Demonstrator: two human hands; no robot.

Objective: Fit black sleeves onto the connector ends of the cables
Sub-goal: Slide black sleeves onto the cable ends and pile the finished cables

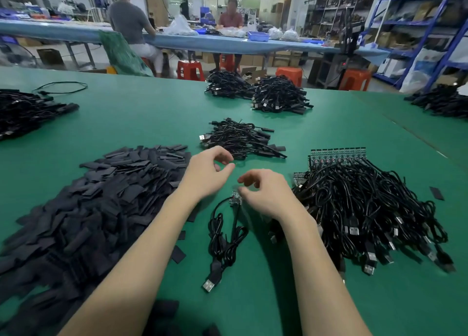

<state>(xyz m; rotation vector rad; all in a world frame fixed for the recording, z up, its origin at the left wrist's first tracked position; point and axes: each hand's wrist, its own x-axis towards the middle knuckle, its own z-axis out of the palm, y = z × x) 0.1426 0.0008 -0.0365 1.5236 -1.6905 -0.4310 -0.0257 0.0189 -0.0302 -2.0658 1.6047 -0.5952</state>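
A black cable (pixel 224 244) lies coiled on the green table (pixel 152 112) between my forearms, its USB plug (pixel 209 285) nearest me. Its small circuit-board end (pixel 235 199) sits just under my right hand (pixel 266 193), whose thumb and forefinger pinch the board's top edge. My left hand (pixel 206 173) hovers in front of a small heap of sleeved cables (pixel 240 139), fingers loosely curled and holding nothing. A big pile of flat black sleeves (pixel 96 209) lies to the left. A heap of bare cables (pixel 367 209) with board ends lies to the right.
Two more cable bundles (pixel 258 92) sit at the far edge, others at the left edge (pixel 22 112) and the right edge (pixel 443 102). Loose sleeves (pixel 178 254) lie near my left forearm. People sit at a blue bench (pixel 202 41) beyond; shelves (pixel 405 18) stand at the right.
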